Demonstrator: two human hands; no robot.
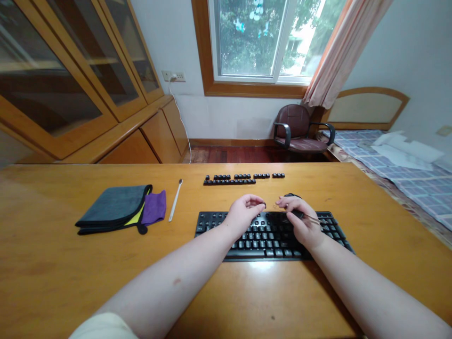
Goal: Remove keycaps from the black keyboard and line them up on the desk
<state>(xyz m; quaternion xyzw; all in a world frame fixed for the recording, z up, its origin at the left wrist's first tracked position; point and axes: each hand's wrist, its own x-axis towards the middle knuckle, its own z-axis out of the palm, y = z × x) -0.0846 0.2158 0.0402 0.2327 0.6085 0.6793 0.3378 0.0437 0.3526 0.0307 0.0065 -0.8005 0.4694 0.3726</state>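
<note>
A black keyboard (254, 254) lies on the wooden desk under both hands, with keycaps off part of its upper left rows. My left hand (243, 212) is closed in a pinch above its top edge, a small black keycap (264, 205) at the fingertips. In my right hand (302, 219), over the keyboard's right part, is a keycap puller (297, 213) with a black grip; its thin wire end points toward the left hand and a metal end sticks out behind. Loose black keycaps (229, 181) stand in two rows beyond the keyboard.
Left of the keyboard lie a white toothbrush-like brush (175, 201), a folded grey cloth (113, 205) and a purple cloth (154, 207). A dark rounded object (292, 195) shows partly behind my right hand. Past the desk's far edge (158, 165) stands a chair (294, 125).
</note>
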